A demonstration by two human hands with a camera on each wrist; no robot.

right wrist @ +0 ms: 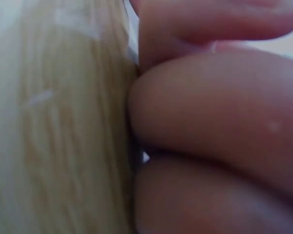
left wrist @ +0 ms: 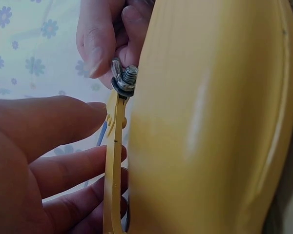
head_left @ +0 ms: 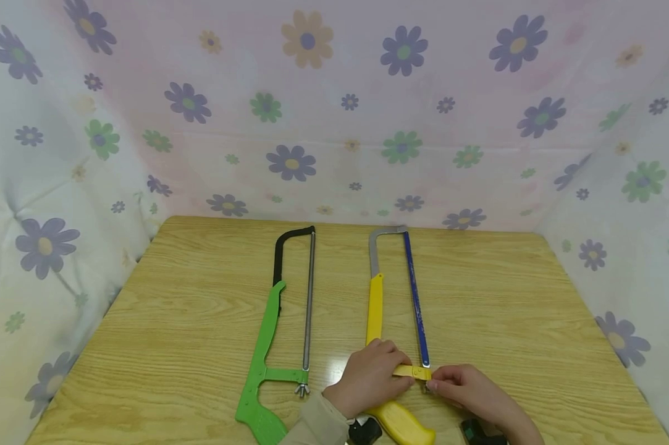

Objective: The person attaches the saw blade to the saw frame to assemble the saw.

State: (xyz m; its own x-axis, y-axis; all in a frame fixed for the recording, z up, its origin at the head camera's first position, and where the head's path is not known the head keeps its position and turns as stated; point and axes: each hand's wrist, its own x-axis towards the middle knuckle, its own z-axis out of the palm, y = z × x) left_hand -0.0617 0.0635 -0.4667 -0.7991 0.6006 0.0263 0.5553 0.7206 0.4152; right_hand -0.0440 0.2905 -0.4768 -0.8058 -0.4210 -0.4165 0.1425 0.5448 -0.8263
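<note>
A yellow-handled hacksaw [head_left: 375, 309] with a blue blade [head_left: 415, 296] lies on the table. My left hand [head_left: 372, 376] grips its frame near the yellow crossbar [head_left: 417, 372]; the left wrist view shows thumb and fingers on either side of this bar. At the bar's end, my right hand [head_left: 467, 392] pinches at the metal wing nut [left wrist: 121, 78] with curled fingers and thumb. Curled fingers [right wrist: 215, 107] fill the right wrist view, which hides the nut. To the left lies a green hacksaw [head_left: 264, 334] with a grey blade [head_left: 309, 296], untouched.
The wooden table [head_left: 201, 321] is enclosed at the back and sides by flowered cloth [head_left: 334, 123]. A wing nut [head_left: 302, 389] sits at the lower end of the green saw's blade. Black wrist devices [head_left: 364, 429] show at the front edge.
</note>
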